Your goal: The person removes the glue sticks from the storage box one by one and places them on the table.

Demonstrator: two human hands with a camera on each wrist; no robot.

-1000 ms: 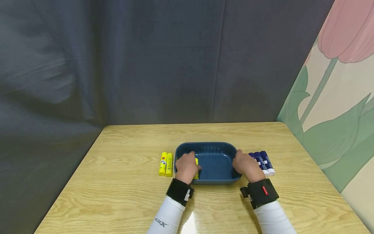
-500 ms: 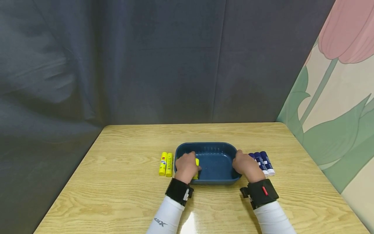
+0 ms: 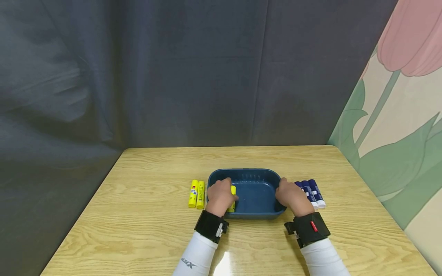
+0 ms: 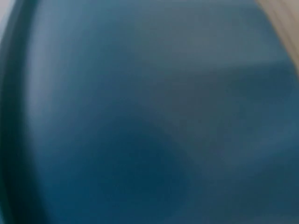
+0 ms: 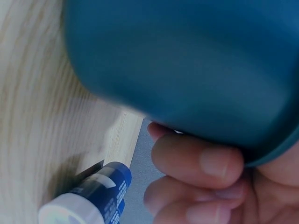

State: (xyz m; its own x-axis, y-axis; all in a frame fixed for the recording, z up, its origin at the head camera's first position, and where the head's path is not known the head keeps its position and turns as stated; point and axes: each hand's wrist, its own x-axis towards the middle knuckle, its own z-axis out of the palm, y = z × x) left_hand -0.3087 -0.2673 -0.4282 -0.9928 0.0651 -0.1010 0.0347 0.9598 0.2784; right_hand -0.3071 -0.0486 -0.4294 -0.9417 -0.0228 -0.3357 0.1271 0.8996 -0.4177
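Note:
A dark blue plastic tray [image 3: 257, 197] stands on the table in the head view. My left hand [image 3: 220, 196] reaches down inside its left end and pinches a yellow glue stick [image 3: 233, 189], the thumb lying across it. The hand hides part of the stick. Only blurred blue tray wall [image 4: 140, 116] fills the left wrist view, with no fingers showing. My right hand [image 3: 291, 196] grips the tray's right rim. In the right wrist view, its curled fingers [image 5: 191, 161] press against the outside of the wall.
Two yellow glue sticks [image 3: 197, 194] lie side by side just left of the tray. Several dark blue glue sticks with white ends [image 3: 314, 193] lie to the right, close beside the right hand. A dark curtain [image 3: 193, 76] hangs behind the wooden table [image 3: 138, 230].
The visible part of the yellow glue stick shifts very slightly beside the left thumb. Both hands and the tray otherwise keep their places.

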